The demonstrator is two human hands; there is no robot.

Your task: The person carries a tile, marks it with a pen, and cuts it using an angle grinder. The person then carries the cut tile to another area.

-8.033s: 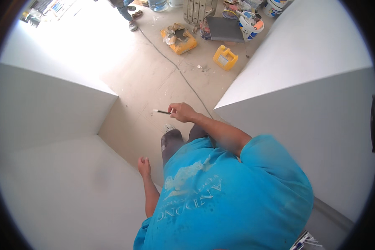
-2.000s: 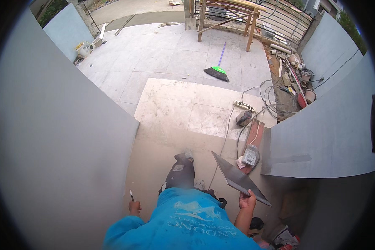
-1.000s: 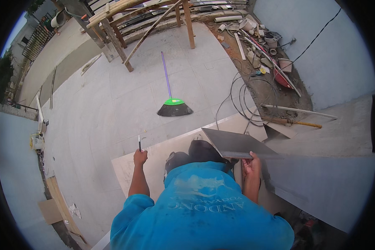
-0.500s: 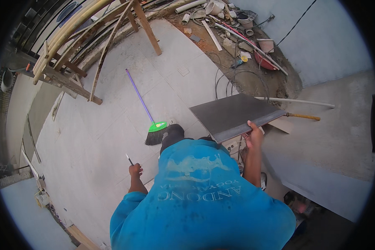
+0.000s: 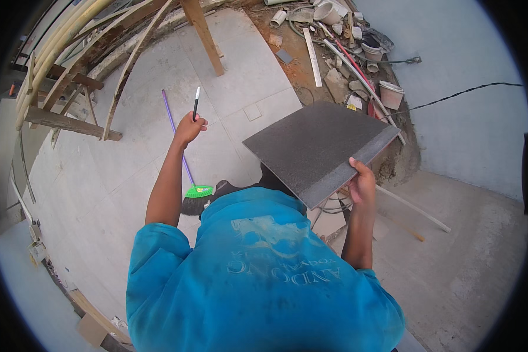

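My left hand (image 5: 190, 128) is raised at the end of an outstretched arm, closed around a black marker (image 5: 196, 108) whose white end points up and away. A dark grey square tile (image 5: 320, 146) with a lighter strip along its near right edge is held up in front of my chest. My right hand (image 5: 362, 183) grips that edge, thumb on top and fingers underneath, partly hidden. Left hand and tile are apart. Below my left forearm, a broom (image 5: 199, 192) with a purple handle, green head and black bristles lies on the pale floor tiles (image 5: 111, 158).
Wooden trestle legs (image 5: 202, 38) and long bamboo poles stand at the far left. At the far right, rubble, buckets (image 5: 391, 95) and pipes lie beside a pale wall (image 5: 452, 53). A white stick (image 5: 413, 208) lies on the concrete to the right; cables hang below the tile.
My left hand has risen forward with the marker, from beside my body to out over the floor. The tile, still in my right hand, shows more of its face. My view has shifted.
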